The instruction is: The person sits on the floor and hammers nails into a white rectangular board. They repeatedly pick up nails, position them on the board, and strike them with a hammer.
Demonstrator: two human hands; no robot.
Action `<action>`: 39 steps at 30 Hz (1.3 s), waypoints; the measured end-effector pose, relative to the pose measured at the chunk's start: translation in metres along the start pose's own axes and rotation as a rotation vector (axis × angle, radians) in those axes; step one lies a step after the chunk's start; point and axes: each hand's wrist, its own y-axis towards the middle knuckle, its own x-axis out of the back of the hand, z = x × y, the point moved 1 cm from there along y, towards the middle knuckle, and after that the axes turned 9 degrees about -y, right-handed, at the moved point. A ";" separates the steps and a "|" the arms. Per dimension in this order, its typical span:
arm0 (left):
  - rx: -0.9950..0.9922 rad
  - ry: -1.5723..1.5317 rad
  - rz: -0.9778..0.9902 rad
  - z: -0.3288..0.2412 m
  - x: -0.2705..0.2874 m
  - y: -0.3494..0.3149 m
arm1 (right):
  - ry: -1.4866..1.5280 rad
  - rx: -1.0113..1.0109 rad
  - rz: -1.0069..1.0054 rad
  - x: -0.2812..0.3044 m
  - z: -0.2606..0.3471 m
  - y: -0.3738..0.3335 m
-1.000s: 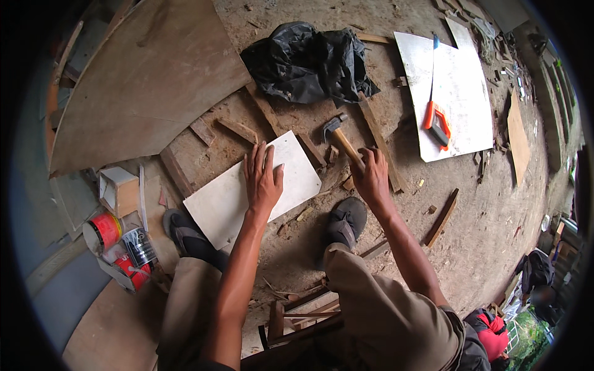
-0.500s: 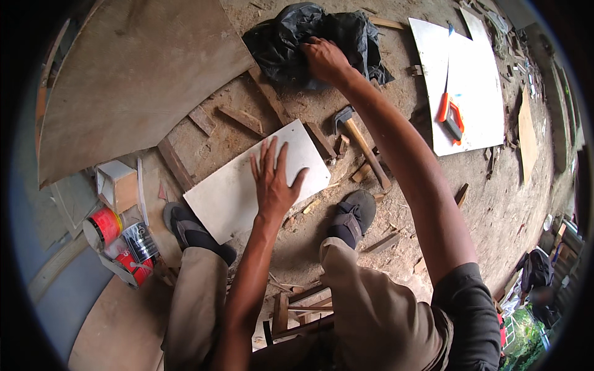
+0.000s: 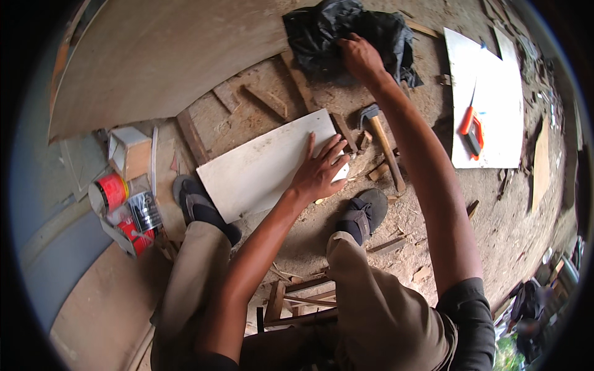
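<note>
A white rectangular board lies slantwise in front of my feet. My left hand rests flat on its right end, fingers spread and holding nothing. Farther off, my right hand reaches into a crumpled black plastic bag on the ground. Its fingers are bent and partly hidden by the plastic, so whether they grip anything does not show. A claw hammer with a wooden handle lies to the right of the board, below my right forearm.
A handsaw with an orange and black handle lies on a white sheet at right. A large brown panel covers the far left. Paint cans stand beside my left foot. Wood offcuts and shavings litter the ground.
My left hand has slid right along the board to its right end. My right hand stays at the black bag. The whole view has shifted, moving things rightward in the picture.
</note>
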 end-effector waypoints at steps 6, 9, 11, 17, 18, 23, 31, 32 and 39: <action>-0.008 0.033 -0.073 0.001 -0.006 -0.004 | 0.058 0.004 -0.081 -0.005 0.000 -0.005; 0.011 0.036 -0.049 0.001 -0.008 -0.004 | 0.108 -0.014 -0.035 -0.002 -0.002 -0.006; 0.006 0.035 -0.043 0.001 -0.009 -0.002 | 0.116 -0.023 -0.032 -0.001 -0.006 -0.008; 0.000 -0.006 -0.073 0.006 -0.008 -0.005 | 0.310 -0.156 -0.100 0.008 -0.003 -0.015; 0.013 -0.006 -0.065 0.006 -0.008 -0.005 | 0.336 -0.169 -0.094 0.011 -0.003 -0.015; 0.029 -0.110 -0.166 0.004 -0.002 0.000 | 0.481 -0.220 -0.177 0.020 -0.002 -0.025; 0.082 -0.138 -0.271 0.008 -0.003 -0.001 | 0.333 -0.228 -0.588 0.051 -0.003 -0.069; 0.082 -0.130 -0.274 0.007 -0.003 -0.001 | 0.335 -0.317 -0.673 0.054 -0.015 -0.070; 0.040 -0.140 -0.293 0.004 -0.009 0.008 | 0.627 -0.504 -0.170 0.012 -0.113 -0.049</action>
